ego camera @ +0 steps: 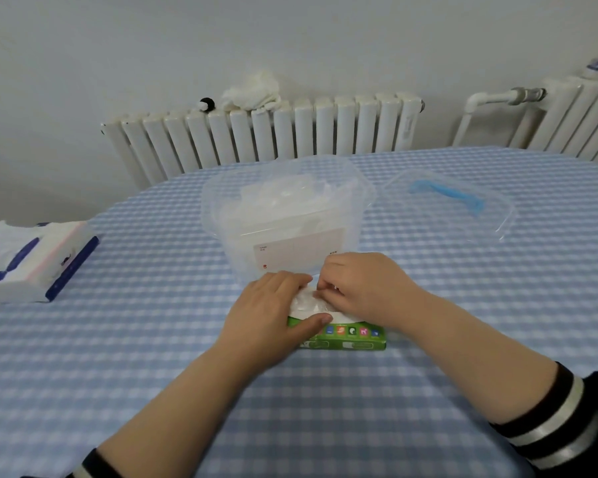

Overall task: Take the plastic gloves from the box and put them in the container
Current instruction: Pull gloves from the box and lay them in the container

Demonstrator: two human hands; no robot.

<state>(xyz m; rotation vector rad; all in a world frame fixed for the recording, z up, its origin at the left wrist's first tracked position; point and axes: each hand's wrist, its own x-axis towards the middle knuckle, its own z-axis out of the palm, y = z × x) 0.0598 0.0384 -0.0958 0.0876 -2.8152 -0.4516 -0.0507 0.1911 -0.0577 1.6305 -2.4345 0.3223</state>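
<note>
A green glove box [356, 339] lies flat on the checked tablecloth, just in front of a clear plastic container [287, 215]. Crumpled clear plastic gloves [308, 303] stick out of the box top. My left hand [270, 312] rests on the box's left end, thumb along its front edge, pressing the gloves. My right hand [366, 288] is curled over the box, fingertips pinching the gloves. The container stands open and holds several clear gloves; a white label is on its near wall.
The container's clear lid [463, 215] with a blue handle lies to the right of it. A tissue pack [38, 260] sits at the table's left edge. White radiators [273, 132] line the wall behind the round table [152, 339].
</note>
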